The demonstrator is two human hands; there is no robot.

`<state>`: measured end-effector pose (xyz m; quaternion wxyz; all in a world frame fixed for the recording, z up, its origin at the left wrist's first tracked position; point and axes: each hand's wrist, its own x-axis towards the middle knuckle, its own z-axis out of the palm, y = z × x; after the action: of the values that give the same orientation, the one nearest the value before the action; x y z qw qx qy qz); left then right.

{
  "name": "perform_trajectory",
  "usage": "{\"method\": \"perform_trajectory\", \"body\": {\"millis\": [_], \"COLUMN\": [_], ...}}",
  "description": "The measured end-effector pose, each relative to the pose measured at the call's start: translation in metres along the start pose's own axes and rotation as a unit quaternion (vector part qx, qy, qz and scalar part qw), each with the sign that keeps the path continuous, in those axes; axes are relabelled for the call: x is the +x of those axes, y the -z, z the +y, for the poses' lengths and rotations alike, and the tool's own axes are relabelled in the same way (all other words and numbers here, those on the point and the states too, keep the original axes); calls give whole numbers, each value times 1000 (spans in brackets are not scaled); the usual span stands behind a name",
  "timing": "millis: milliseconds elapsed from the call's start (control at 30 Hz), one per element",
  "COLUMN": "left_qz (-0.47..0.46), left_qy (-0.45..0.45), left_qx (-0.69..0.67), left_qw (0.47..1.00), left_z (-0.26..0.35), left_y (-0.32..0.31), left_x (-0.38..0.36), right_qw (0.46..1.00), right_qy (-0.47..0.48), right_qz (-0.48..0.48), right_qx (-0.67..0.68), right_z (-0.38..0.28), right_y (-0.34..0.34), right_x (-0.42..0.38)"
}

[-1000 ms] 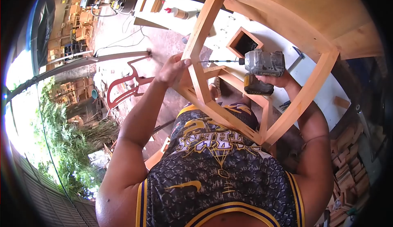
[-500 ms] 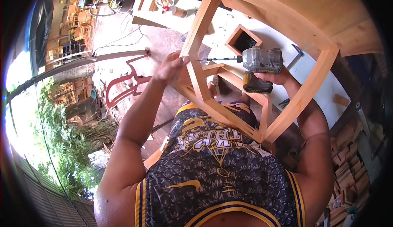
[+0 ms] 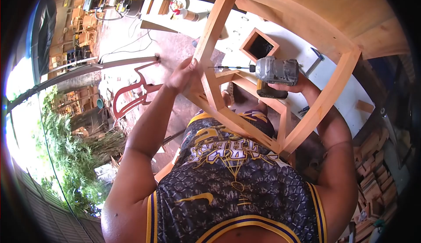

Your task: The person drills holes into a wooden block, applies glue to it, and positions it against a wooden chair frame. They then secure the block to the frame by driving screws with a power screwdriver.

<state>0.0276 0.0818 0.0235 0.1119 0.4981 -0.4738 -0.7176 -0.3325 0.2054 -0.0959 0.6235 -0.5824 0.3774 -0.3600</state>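
A pale wooden chair frame (image 3: 326, 100) rests against my body, tilted up over a white workbench (image 3: 346, 98). My left hand (image 3: 183, 74) grips the frame's left upright rail from the outside. My right hand (image 3: 293, 85) is shut on a grey cordless drill (image 3: 275, 71) with a black and yellow battery. The drill's long bit (image 3: 230, 67) points left, level, with its tip at the inner face of that same rail, close to my left hand.
A small square wooden box (image 3: 259, 46) sits on the workbench. A red plastic chair (image 3: 131, 94) lies on the dirt floor at left. Stacked wood offcuts (image 3: 372, 173) fill the lower right. Machines and cables stand at the upper left.
The drill and its bit have shifted slightly up and left along the rail. My left hand has kept its grip on the rail.
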Motion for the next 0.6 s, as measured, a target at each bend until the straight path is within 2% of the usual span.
{"method": "perform_trajectory", "body": {"millis": [67,133,367,433,533,600], "left_qz": [-5,32,10,4,-16,-7], "left_qy": [-10,4,-6,-7,-17,-13], "left_qx": [9,52,42,45,35,47], "left_qw": [1000,998,999,999,999,999], "left_z": [5,13,10,11,14,15], "left_y": [-7,-15,-10,-11,-13,-14], "left_x": [-1,-4,-4,-4,-4,-4], "right_qw": [1000,998,988,987,977,976], "right_qy": [-5,21,52,104,116,135], "right_qz": [-18,-41,-46,-26,-20,-10], "right_qx": [-24,-43,-135,-124,-180,-174], "right_z": [-3,-9,-2,-7,-22,-9], "right_y": [5,8,10,9,-1,-7], "right_x": [2,5,5,7,10,9]}}
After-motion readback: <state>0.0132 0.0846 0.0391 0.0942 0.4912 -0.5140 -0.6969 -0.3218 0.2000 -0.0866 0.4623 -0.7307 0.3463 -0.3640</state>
